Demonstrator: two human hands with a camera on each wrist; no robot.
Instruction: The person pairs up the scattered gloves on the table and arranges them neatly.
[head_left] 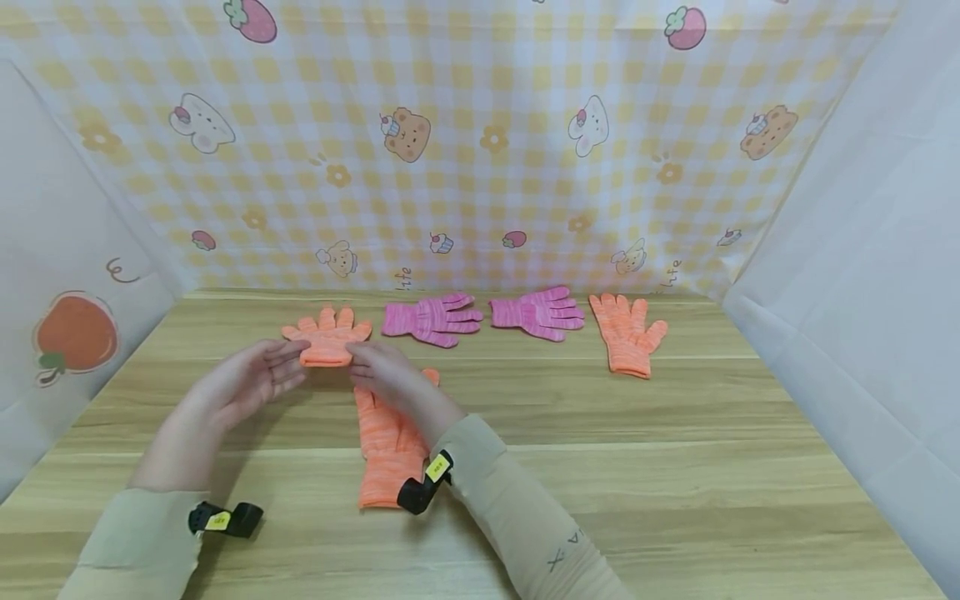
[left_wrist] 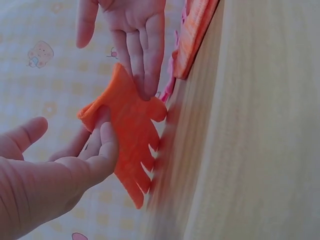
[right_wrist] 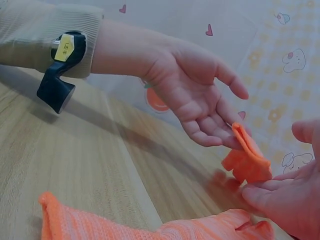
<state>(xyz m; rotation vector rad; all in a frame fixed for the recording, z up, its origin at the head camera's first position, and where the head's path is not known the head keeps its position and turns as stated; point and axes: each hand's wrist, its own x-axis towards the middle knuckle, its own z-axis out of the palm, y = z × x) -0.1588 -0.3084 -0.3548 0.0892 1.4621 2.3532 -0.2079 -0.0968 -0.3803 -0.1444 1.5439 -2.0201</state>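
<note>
In the head view an orange glove [head_left: 327,343] is held up by its sides between both hands, its cuff toward me and its fingers pointing away. My left hand [head_left: 258,379] touches the cuff's left side with extended fingers, the thumb apart from the fabric in the left wrist view. My right hand [head_left: 390,375] meets the other side with nearly straight fingers [left_wrist: 152,55], its thumb also off the glove. Whether any fingertips sit inside the cuff is hard to tell. Beneath the right forearm a second orange glove [head_left: 378,492] lies on the table, partly covered.
Along the back edge of the wooden table [head_left: 600,500] lie two pink gloves, one left [head_left: 427,319] and one right [head_left: 536,314]. Farther right is another orange glove [head_left: 626,337]. A checked cloth [head_left: 487,183] hangs behind, with white cloth walls at both sides.
</note>
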